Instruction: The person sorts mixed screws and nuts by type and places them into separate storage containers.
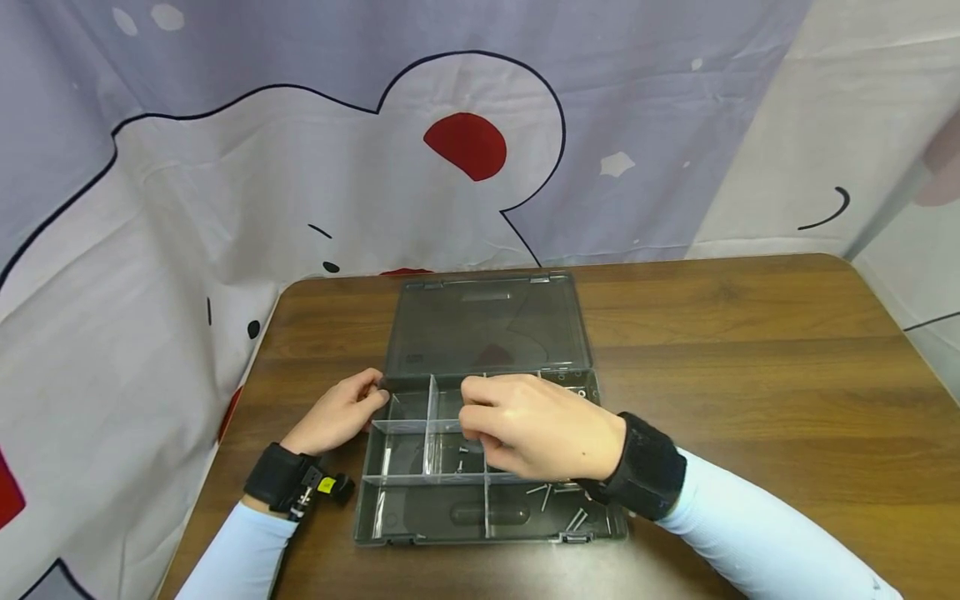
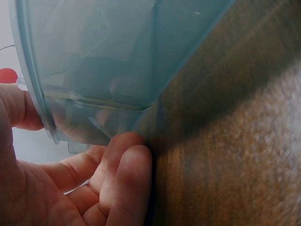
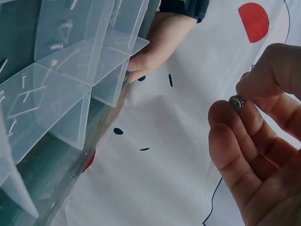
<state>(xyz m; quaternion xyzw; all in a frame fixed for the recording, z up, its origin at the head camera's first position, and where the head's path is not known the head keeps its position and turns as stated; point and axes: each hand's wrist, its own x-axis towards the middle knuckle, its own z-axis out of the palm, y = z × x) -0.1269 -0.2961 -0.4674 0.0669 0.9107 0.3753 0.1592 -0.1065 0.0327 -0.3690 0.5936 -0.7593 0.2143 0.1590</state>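
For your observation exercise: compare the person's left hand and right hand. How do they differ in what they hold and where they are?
The left hand grips the left edge of the box; the right hand pinches a small metal part in its fingertips. The left hand sits outside the box on the table; the right hand hovers over its compartments. Both wear a black wristband and a light blue sleeve.

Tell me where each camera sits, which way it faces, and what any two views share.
Head: above, looking forward and down at the box on the table; both hands and sleeves show.
Left wrist: low beside the box wall; left hand shows.
Right wrist: beside the dividers; right hand pinches a small metal part.
Shared: head and right wrist both show the left hand at the box edge.
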